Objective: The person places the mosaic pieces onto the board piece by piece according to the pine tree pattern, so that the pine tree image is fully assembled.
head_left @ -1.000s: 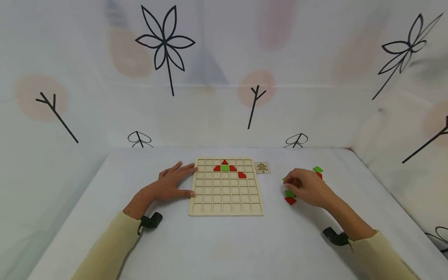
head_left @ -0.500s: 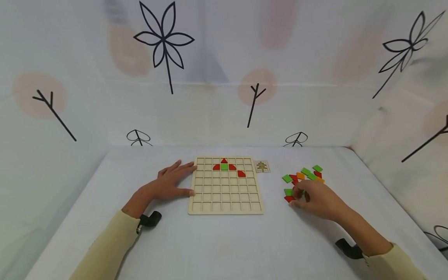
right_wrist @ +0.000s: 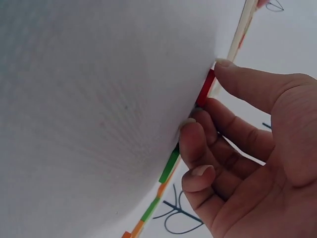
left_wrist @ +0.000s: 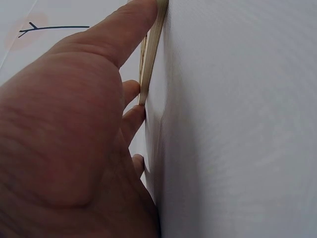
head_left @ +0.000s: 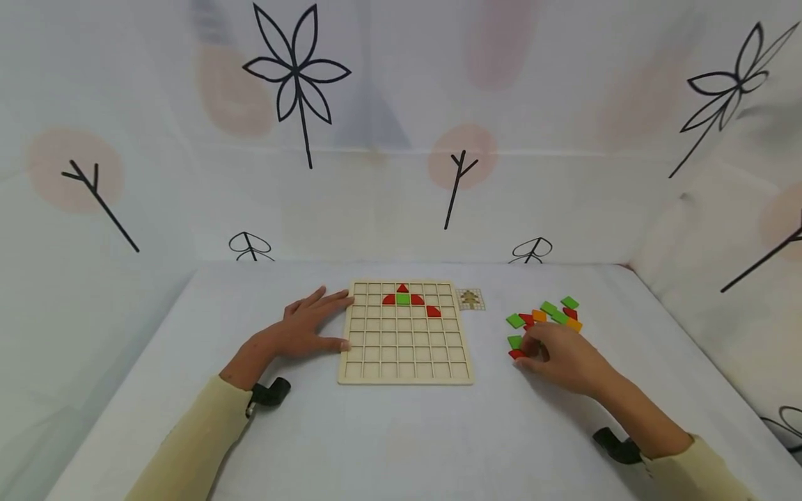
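A smooth white table surface [head_left: 401, 438] runs back to a white fabric backdrop [head_left: 388, 202] printed with black line plants and pale pink blots; similar fabric rises at left and right. Mid-table lies a square, pale wooden grid board [head_left: 406, 381]. In its far rows sit a red triangle [head_left: 403, 288], a green square [head_left: 404, 299] directly nearer, a red rounded piece on each side of that square, and another red rounded piece [head_left: 434, 312] farther right and one row nearer. A small printed grid card [head_left: 471, 299] lies just beside the board's far right side; green, red and orange flat tiles [head_left: 549, 308] are scattered farther right.

The left hand [head_left: 307, 330] reaches in from the near left, fingers spread wide, thumb and fingertips touching the board's left edge. The right hand [head_left: 567, 358] bends over the tiles' near end, fingers curled, thumb and index finger narrowly pinching a red flat tile [right_wrist: 206, 88] low at the table, beside a green tile [head_left: 514, 342].
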A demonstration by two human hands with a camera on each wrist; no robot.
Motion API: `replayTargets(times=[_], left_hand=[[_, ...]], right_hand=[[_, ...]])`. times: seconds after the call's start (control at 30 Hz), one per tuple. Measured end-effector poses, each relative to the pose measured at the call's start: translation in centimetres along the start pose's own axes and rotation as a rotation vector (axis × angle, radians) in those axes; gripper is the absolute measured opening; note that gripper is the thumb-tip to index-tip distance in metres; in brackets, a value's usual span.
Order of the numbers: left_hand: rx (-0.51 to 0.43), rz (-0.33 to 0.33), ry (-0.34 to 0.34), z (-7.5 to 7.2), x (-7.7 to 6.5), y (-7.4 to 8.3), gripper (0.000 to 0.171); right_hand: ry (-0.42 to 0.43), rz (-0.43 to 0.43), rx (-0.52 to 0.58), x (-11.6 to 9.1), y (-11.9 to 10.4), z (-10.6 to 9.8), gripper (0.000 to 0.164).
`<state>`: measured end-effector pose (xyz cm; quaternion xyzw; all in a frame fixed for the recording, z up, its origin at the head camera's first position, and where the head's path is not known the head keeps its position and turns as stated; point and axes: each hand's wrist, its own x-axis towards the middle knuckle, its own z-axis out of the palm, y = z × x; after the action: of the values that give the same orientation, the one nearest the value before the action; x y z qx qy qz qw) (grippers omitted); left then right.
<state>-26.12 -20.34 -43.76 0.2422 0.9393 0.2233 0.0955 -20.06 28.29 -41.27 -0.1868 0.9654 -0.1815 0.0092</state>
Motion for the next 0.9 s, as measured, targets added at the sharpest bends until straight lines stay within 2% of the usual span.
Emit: replayTargets(times=[0.23,0.47,0.9], left_hand=[[0.008,0.003,0.004,-0.1,-0.1,0.0,0.093],[0.002,-0.002,-0.004,-0.2,-0.1,0.1,0.093],[0.004,0.007,0.012,-0.2,-0.2,0.1,0.093]], right_hand=[[-0.073,0.021,0.044,0.2,-0.2,-0.2,0.027],[-0.095,0.039,0.084,0.3,-0.1,-0.3,0.029],[-0.069,-0.102,0.183,1.7,-1.4,-1.0,0.017]])
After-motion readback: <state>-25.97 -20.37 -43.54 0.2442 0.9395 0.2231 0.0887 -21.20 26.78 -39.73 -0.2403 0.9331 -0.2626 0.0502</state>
